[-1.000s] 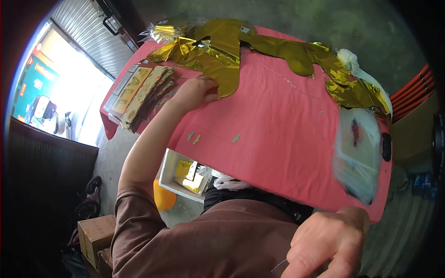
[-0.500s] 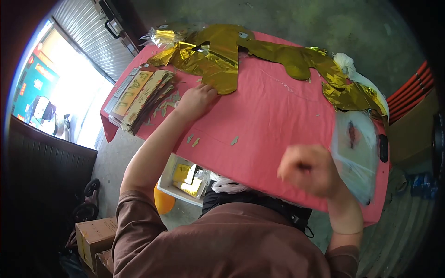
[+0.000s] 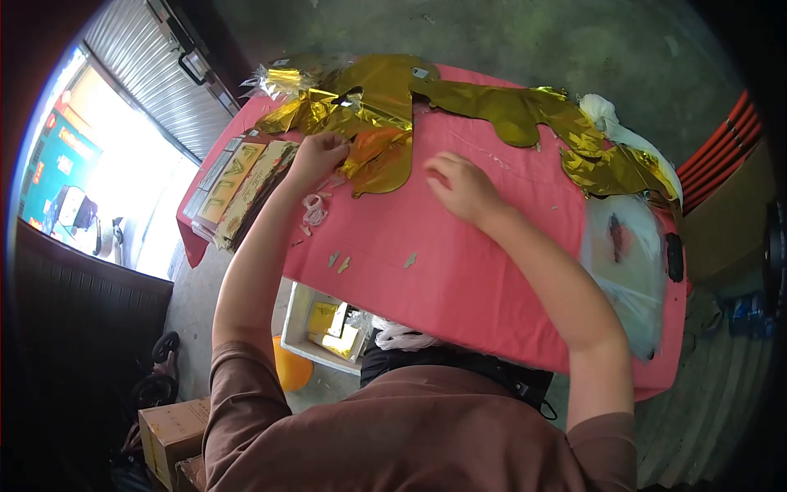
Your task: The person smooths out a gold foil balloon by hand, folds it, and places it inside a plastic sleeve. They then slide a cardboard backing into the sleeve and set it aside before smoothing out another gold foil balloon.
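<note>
My left hand [image 3: 321, 157] is closed in a pinch at the near left edge of a flat gold foil balloon [image 3: 385, 168], whose lobe is crumpled beside the fingertips. My right hand [image 3: 463, 189] hovers over the pink cloth, right of that lobe, with its fingers curled toward the thumb; anything between them is too small to make out. Below my left hand lies a small bundle of white string [image 3: 314, 210]. Joined gold foil [image 3: 516, 123] stretches along the far edge to the right.
A stack of printed packages [image 3: 238, 184] lies at the table's left. Small scraps [image 3: 410, 260] dot the pink cloth [image 3: 459, 287]. Clear plastic bags [image 3: 627, 271] and a black object [image 3: 674, 257] sit on the right. A white box [image 3: 299, 316] with gold packets stands below the front edge.
My left hand has moved left and up, and the foil lobe is now crumpled and shifted. My right hand has moved far forward and left. The white string bundle has come into view.
</note>
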The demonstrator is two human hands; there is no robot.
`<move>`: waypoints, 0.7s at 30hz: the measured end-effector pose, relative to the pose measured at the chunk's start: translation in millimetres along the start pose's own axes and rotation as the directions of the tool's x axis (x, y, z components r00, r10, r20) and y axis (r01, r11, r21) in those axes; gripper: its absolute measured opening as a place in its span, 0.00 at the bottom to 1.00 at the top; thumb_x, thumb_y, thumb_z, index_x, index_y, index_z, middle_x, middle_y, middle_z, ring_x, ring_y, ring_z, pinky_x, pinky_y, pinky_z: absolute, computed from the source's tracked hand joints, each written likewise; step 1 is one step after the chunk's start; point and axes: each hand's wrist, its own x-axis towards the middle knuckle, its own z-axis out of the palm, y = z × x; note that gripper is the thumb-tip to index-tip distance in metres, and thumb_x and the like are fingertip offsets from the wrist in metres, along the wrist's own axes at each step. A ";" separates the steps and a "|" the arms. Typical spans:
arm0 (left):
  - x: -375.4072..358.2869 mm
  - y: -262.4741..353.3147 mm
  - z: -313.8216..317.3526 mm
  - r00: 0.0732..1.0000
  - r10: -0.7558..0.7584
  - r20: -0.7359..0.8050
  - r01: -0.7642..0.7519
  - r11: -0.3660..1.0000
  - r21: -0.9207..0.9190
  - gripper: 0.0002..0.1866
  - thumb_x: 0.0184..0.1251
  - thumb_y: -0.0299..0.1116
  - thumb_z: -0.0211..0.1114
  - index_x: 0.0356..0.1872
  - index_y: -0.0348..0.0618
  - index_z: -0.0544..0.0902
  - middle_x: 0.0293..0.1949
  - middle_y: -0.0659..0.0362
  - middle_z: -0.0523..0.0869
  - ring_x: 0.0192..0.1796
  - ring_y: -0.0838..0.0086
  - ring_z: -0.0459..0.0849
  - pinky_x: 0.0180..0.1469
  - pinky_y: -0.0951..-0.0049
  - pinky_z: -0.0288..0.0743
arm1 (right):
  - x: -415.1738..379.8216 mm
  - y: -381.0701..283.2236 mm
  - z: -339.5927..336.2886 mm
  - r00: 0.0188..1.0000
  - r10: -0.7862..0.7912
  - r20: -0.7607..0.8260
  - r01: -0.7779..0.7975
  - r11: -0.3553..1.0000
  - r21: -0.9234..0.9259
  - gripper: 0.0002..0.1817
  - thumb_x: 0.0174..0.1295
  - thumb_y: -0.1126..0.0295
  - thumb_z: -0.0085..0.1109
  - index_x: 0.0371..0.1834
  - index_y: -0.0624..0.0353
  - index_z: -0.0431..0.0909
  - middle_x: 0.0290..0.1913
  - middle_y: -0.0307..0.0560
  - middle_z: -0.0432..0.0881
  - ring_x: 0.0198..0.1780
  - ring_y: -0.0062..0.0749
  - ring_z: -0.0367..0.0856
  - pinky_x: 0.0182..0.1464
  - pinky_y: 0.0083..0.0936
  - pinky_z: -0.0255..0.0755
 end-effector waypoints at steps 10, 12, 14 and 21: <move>77.2 157.2 -99.5 0.556 0.697 -0.452 -0.525 0.716 0.459 0.14 0.59 0.39 0.63 0.38 0.41 0.86 0.29 0.58 0.87 0.29 0.77 0.83 0.35 0.75 0.76 | 38.1 1.6 68.1 0.946 0.178 0.270 -0.085 0.943 -0.321 0.29 0.67 0.53 0.42 0.69 0.52 0.59 0.73 0.52 0.54 0.75 0.43 0.48 0.72 0.42 0.44; 61.0 193.1 -104.5 0.721 0.668 -0.183 -0.318 0.554 0.770 0.15 0.56 0.46 0.67 0.33 0.45 0.82 0.33 0.59 0.85 0.36 0.66 0.82 0.38 0.64 0.75 | 37.8 3.2 68.2 0.905 0.236 0.354 -0.146 0.953 -0.264 0.32 0.68 0.51 0.39 0.72 0.50 0.53 0.75 0.50 0.47 0.76 0.39 0.39 0.73 0.44 0.33; 71.4 192.0 -94.1 0.934 0.269 -0.237 -0.191 0.933 0.306 0.13 0.58 0.45 0.64 0.31 0.46 0.82 0.33 0.59 0.84 0.34 0.65 0.81 0.35 0.64 0.75 | 35.0 5.7 71.6 0.932 0.204 0.301 -0.127 0.958 -0.256 0.30 0.67 0.52 0.42 0.70 0.52 0.57 0.73 0.51 0.52 0.75 0.41 0.45 0.73 0.43 0.37; 44.9 105.7 -26.8 0.903 0.037 0.428 -0.214 0.903 0.372 0.09 0.63 0.37 0.61 0.35 0.42 0.82 0.26 0.64 0.82 0.28 0.82 0.80 0.30 0.79 0.73 | 49.1 21.4 59.4 0.939 0.333 -0.079 -0.286 0.891 0.352 0.18 0.56 0.76 0.55 0.52 0.61 0.73 0.54 0.51 0.75 0.50 0.37 0.77 0.52 0.29 0.70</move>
